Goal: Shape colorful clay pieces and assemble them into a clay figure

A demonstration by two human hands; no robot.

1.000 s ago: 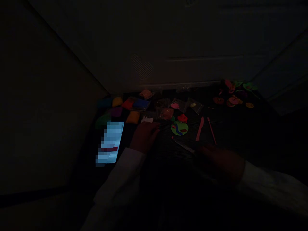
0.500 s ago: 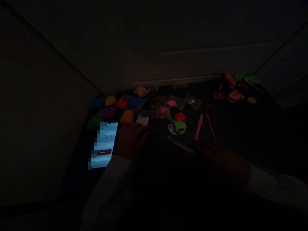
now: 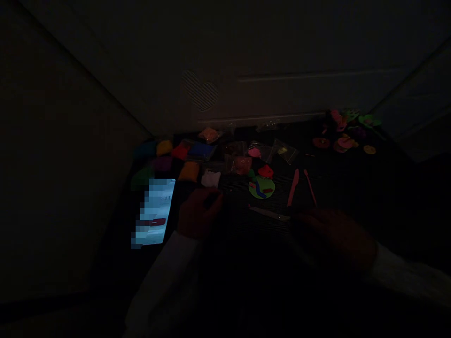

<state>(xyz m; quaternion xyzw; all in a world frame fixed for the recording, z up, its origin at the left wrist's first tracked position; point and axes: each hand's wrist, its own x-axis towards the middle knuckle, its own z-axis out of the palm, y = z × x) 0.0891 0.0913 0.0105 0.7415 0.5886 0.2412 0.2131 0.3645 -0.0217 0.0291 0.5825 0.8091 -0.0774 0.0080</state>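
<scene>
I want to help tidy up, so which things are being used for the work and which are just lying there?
Probably for the work:
scissors, in the right hand
pink bit at their tip
green disc, close by

Seemingly just lying there now:
lit screen
pink knife
thin pink stick
colourful packets
colourful shapes, far right

Left forearm, in a long pale cloth sleeve (image 3: 165, 270): slants up and rightward from the lower edge.
Left wrist (image 3: 187, 236): bare just past the cuff, roughly in line with the forearm.
Left bare hand (image 3: 197, 213): fingers bent, thumb side facing right, a dark gap between thumb and forefinger; whether their tips meet is unclear.
Right forearm, similarly sleeved (image 3: 408, 277): enters from the right edge.
Right bare hand (image 3: 336, 239): points leftward, fingers curled in a grip, lower part lost in shadow.
</scene>
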